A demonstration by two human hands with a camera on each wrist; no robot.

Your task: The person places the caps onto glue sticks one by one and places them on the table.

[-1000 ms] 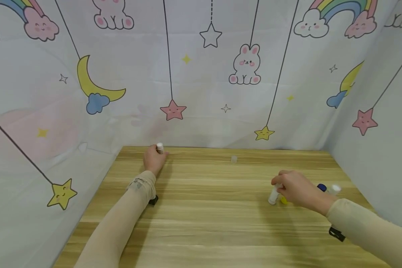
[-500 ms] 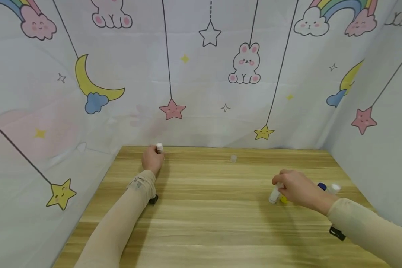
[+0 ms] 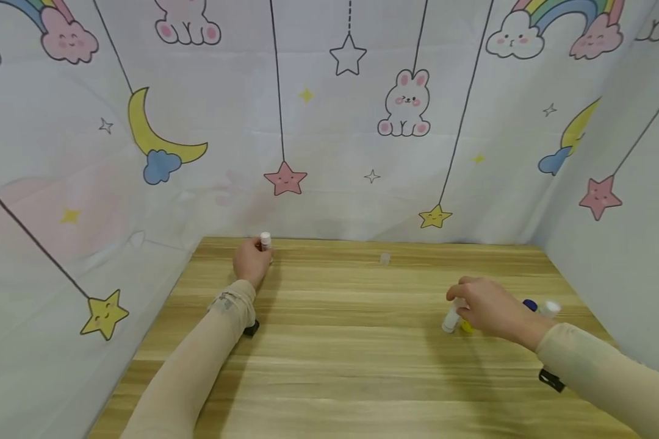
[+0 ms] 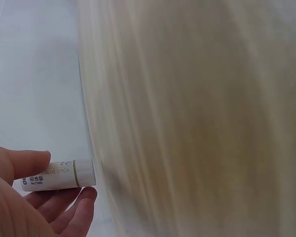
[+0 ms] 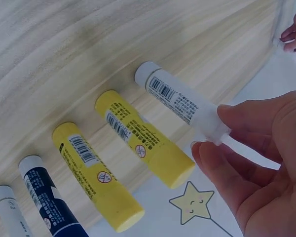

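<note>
At the table's far left corner, my left hand (image 3: 251,262) holds a white glue stick (image 3: 266,240) upright. In the left wrist view that glue stick (image 4: 56,175) lies between the thumb and the curled fingers, its end by the table edge. My right hand (image 3: 489,308), on the right side, pinches the top end of another white glue stick (image 5: 175,98) between thumb and fingertips. It leans a little in the head view, its lower end at the tabletop. Beside it two yellow glue sticks (image 5: 143,138) stand in a row, mostly hidden by the hand in the head view.
The row continues with a navy glue stick (image 5: 52,200) and a white glue stick (image 5: 12,212) at its far end. A small translucent cap (image 3: 385,259) lies near the back edge of the wooden table (image 3: 340,366). A patterned curtain (image 3: 340,134) hangs close behind the table.
The left thumb has drawn in against its glue stick since one second ago. The right hand and its glue stick stay almost in place.
</note>
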